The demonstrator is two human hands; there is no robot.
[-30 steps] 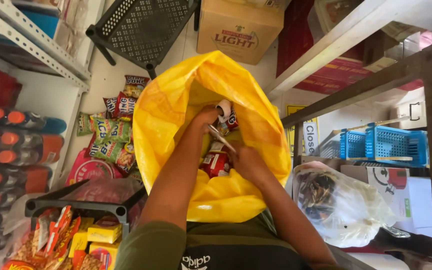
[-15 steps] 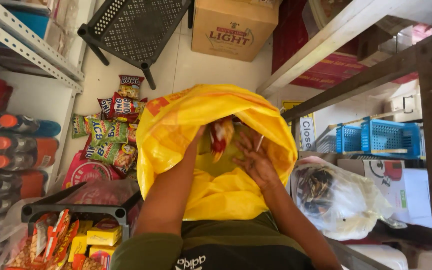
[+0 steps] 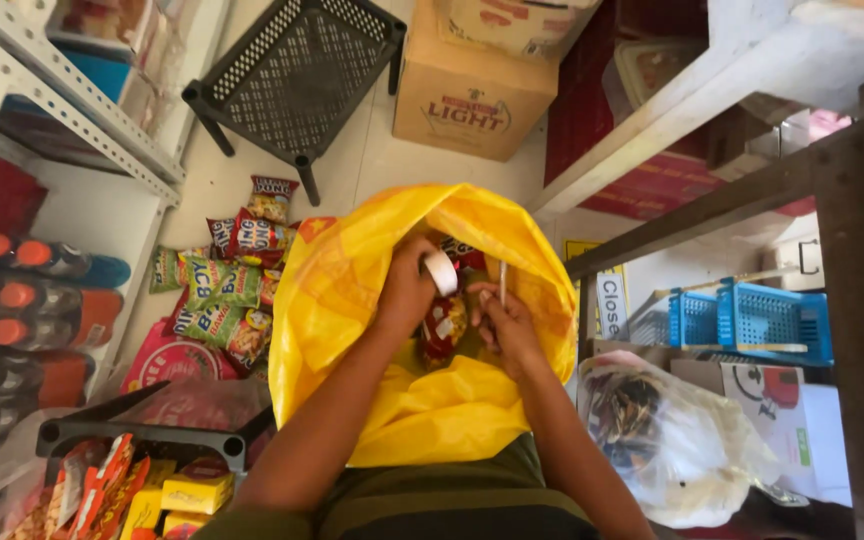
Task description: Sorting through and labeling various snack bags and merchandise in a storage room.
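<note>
Hands are working inside the open mouth of a yellow bag [image 3: 352, 300], which is sitting in the middle of the floor, near the person. The left hand [image 3: 407, 290] is closing its fingers around a white roll of tape [image 3: 441, 271], and the right hand [image 3: 502, 322] is pinching a thin stick [image 3: 502, 280] upright just beside it. Snack packets [image 3: 445, 328] are lying in the bag between both hands; more packets [image 3: 222, 285] are piling up left of it.

Open yellow plastic bag [image 3: 352, 300], red snack packet [image 3: 444, 328] inside.
</note>
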